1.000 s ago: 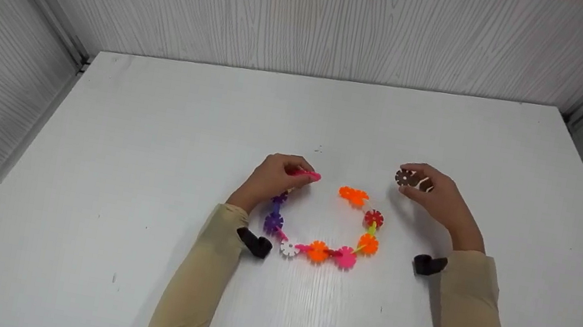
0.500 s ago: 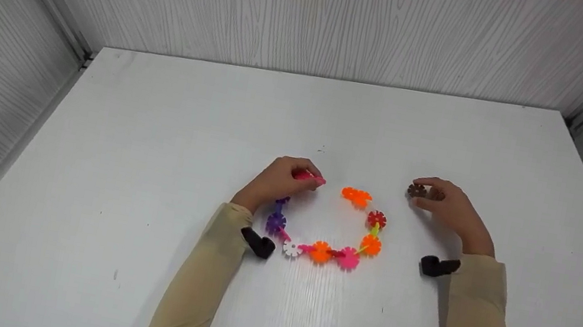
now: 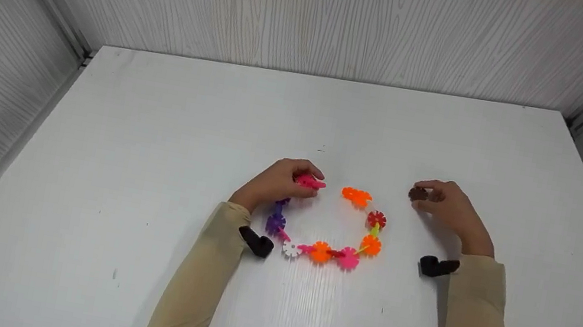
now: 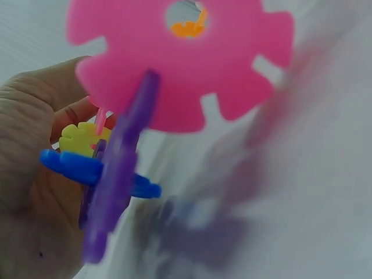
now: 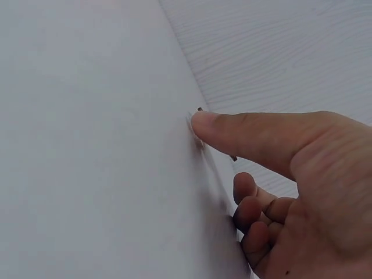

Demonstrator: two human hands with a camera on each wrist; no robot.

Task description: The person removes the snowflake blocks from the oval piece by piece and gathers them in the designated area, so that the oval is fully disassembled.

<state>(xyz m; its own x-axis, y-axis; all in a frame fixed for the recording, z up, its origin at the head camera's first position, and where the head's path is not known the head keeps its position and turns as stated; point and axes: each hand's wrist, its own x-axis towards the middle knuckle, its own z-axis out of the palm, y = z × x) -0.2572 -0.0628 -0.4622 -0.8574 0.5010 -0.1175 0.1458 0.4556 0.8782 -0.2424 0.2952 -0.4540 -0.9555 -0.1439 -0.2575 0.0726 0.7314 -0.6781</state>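
A chain of slotted plastic snowflake discs curves in an open ring on the white table, with orange discs (image 3: 356, 196) at its right end. My left hand (image 3: 279, 180) grips the chain's left end by pink pieces (image 3: 311, 182). In the left wrist view, a large pink disc (image 4: 174, 75), a purple disc (image 4: 113, 186), a blue disc (image 4: 75, 167) and a yellow disc (image 4: 78, 138) show linked near that palm. To the right, apart from the chain, my right hand (image 3: 452, 211) pinches a brown snowflake disc (image 3: 417, 194) between thumb and fingers, mostly hidden by the thumb in the right wrist view.
Around the work spreads the white tabletop (image 3: 156, 115), enclosed by a wood-grained back panel (image 3: 317, 18) and side panels. A white disc (image 3: 292, 249) and a pink disc (image 3: 348, 258) lie along the chain's near side. Black wrist mounts (image 3: 257, 242) sit by both cuffs.
My right hand has shifted right and slightly toward me with the brown disc, which now appears flatter. The pink pieces in my left hand have turned a little. The chain stays nearly in place.
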